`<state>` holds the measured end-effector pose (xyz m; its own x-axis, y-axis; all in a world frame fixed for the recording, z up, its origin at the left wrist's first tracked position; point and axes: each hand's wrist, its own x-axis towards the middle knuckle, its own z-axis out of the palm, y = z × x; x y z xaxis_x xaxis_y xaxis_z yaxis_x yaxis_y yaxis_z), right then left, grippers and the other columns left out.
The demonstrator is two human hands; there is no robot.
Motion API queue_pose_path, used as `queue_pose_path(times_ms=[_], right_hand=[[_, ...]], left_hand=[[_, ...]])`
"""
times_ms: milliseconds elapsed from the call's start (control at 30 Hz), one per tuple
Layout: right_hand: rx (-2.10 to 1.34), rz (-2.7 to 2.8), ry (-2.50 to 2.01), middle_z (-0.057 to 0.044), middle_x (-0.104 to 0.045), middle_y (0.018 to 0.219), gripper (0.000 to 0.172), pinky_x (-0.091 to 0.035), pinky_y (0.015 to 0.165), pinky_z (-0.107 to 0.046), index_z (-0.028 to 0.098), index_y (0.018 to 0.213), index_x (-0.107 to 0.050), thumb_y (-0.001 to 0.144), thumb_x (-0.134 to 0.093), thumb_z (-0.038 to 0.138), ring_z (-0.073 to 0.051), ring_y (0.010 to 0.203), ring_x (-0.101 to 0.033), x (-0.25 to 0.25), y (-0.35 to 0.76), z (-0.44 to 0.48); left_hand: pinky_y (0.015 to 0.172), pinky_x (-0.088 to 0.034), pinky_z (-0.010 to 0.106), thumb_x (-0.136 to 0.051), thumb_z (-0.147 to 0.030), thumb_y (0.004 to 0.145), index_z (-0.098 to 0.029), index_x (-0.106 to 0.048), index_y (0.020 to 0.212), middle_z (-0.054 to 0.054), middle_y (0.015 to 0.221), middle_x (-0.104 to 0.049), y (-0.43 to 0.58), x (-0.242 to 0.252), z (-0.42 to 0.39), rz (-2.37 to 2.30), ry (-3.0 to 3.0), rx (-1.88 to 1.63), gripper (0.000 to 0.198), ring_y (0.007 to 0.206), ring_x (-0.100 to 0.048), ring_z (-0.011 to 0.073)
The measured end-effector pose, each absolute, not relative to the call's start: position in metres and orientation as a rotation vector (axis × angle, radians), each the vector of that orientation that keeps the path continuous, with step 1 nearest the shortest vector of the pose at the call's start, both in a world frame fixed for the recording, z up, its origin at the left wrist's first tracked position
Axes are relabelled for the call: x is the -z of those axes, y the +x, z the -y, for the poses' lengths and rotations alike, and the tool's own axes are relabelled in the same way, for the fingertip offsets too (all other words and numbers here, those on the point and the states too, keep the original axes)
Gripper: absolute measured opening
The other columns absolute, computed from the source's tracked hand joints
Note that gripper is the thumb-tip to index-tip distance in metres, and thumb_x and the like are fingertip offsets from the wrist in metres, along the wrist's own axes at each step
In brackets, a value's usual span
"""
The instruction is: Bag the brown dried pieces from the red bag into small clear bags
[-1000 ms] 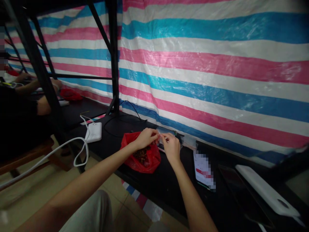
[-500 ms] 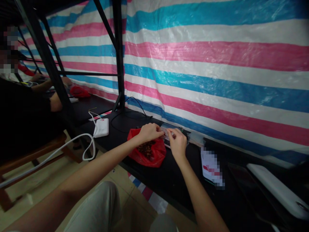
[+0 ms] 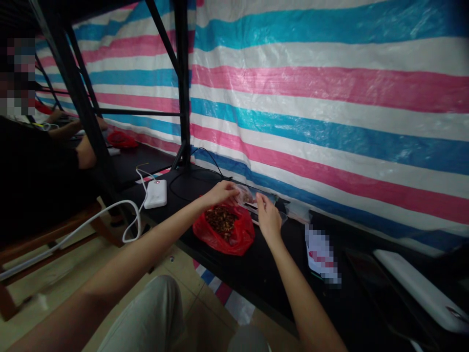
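My left hand (image 3: 224,192) is closed on the edge of a small clear plastic bag (image 3: 243,194), which has some brownish content in it. Just right of the bag is my right hand (image 3: 269,217), thumb and fingers pinched together; what sits between them is too small to tell. Below my left hand, an open red plastic bag (image 3: 240,243) stands on the black table, with many small brown, shiny pieces (image 3: 222,222) inside. Behind my hands lie more clear plastic and a flat dark object, partly covered.
A white power bank (image 3: 155,193) with a white cable lies to the left. On the right are a phone (image 3: 322,254), a dark flat device (image 3: 381,288) and a long white object (image 3: 417,288). A black metal post (image 3: 182,88) rises behind. Another person sits at far left.
My left hand has shifted slightly up and left, drawing apart from my right hand. The clear bag between them and the brown pieces in the red bag now show more fully.
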<state>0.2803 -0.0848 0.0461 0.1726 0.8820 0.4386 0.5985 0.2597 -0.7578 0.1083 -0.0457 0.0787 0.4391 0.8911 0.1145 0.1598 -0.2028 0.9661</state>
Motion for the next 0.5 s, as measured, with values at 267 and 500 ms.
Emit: queue_pose_path(times_ms=[267, 500], right_hand=[[-1.405, 1.239, -1.203, -0.008, -0.067, 0.09, 0.036, -0.037, 0.044, -0.02, 0.017, 0.088, -0.062, 0.071, -0.057, 0.049, -0.011, 0.055, -0.058, -0.045, 0.276, 0.065], [-1.135, 1.226, -1.089, -0.005, -0.067, 0.08, 0.045, -0.042, 0.053, -0.024, 0.015, 0.088, -0.065, 0.057, -0.068, 0.048, -0.011, 0.055, -0.057, -0.04, 0.268, 0.055]], left_hand=[[0.056, -0.048, 0.023, -0.057, -0.021, 0.073, -0.009, -0.056, 0.082, 0.003, 0.064, -0.063, 0.086, -0.082, 0.046, -0.887, 1.553, -0.925, 0.015, 0.055, -0.061, 0.0126], [0.062, -0.048, 0.025, -0.046, -0.017, 0.075, -0.009, -0.059, 0.092, 0.006, 0.079, -0.065, 0.062, -0.082, 0.053, -1.031, 1.938, -0.793, 0.023, 0.068, -0.062, 0.0161]])
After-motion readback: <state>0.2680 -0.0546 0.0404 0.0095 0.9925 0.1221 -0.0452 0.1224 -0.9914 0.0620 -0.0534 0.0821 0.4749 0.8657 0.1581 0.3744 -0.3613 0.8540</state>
